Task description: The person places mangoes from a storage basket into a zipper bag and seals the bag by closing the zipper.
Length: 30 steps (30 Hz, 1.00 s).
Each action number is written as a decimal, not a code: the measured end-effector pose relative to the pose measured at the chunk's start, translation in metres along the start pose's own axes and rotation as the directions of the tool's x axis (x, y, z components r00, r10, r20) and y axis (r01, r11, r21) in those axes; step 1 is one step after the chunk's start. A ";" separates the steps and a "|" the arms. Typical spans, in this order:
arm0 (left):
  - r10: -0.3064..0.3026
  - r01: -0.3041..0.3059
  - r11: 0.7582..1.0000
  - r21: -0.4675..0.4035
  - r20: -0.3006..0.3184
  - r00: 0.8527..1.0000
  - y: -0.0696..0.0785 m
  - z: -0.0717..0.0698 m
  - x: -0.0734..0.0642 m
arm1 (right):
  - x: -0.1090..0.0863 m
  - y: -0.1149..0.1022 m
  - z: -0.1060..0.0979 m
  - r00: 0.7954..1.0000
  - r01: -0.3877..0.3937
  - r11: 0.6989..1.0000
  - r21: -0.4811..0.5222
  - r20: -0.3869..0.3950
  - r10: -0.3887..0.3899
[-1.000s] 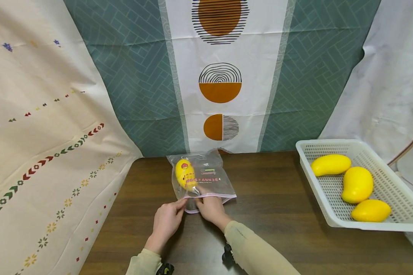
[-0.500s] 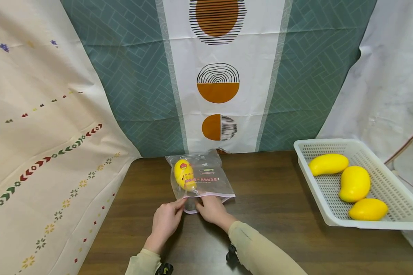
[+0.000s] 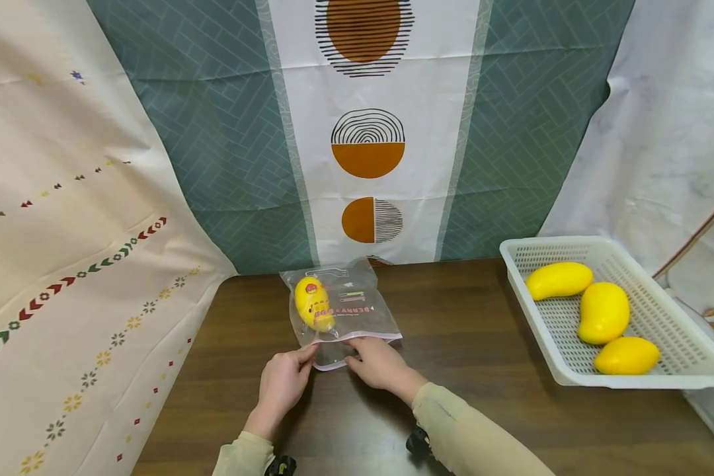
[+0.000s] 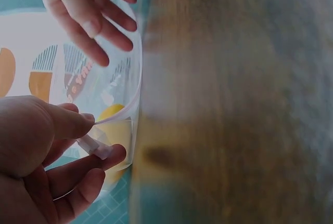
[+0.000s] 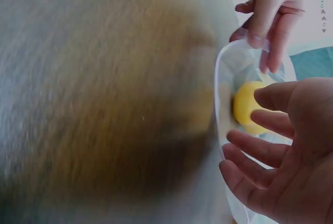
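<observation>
A clear zip bag with a pink-edged mouth and printed lettering lies on the table, its mouth towards me. Inside, on the left, is a yellow mango. My left hand pinches the left corner of the mouth between thumb and fingers; the left wrist view shows the pink edge in that pinch. My right hand is at the right part of the mouth, holding nothing. In the right wrist view its fingers are spread and loosely bent at the gaping mouth, with the mango visible beyond the thumb.
A white perforated basket stands at the right with three yellow mangoes in it. Printed cloth hangs behind the table, and a cream cloth drapes along the left side.
My right hand has drawn back a little out of the bag's mouth, towards me and to the right. The left hand keeps its pinch. The head view has turned slightly right.
</observation>
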<state>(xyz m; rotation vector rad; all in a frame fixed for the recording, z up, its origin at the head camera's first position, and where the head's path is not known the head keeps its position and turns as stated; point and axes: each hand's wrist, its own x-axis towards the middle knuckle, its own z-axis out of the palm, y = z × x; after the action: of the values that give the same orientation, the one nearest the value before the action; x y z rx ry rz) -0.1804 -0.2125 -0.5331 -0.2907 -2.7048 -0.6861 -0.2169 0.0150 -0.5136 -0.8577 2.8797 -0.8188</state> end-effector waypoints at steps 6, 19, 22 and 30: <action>-0.013 0.013 1.000 -0.020 0.009 1.000 0.001 0.000 0.001 | -0.010 0.005 -0.014 0.999 -0.011 0.999 0.043 0.041 0.009; -0.025 0.025 0.999 -0.026 0.013 1.000 -0.001 0.000 0.002 | -0.024 0.014 -0.048 0.997 -0.055 0.998 0.028 0.051 0.054; -0.027 0.028 0.999 -0.031 0.016 1.000 -0.001 0.001 0.002 | -0.027 0.015 -0.057 0.997 -0.059 0.998 0.028 0.045 0.058; -0.036 0.036 0.999 -0.038 0.007 0.999 -0.001 -0.001 0.001 | -0.037 0.025 -0.082 0.997 -0.072 0.996 0.046 -0.014 0.073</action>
<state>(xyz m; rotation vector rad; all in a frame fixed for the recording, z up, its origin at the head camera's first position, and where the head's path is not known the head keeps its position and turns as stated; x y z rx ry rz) -0.1807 -0.2139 -0.5322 -0.2543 -2.7116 -0.7489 -0.2122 0.0908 -0.4597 -0.7407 2.8747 -0.8834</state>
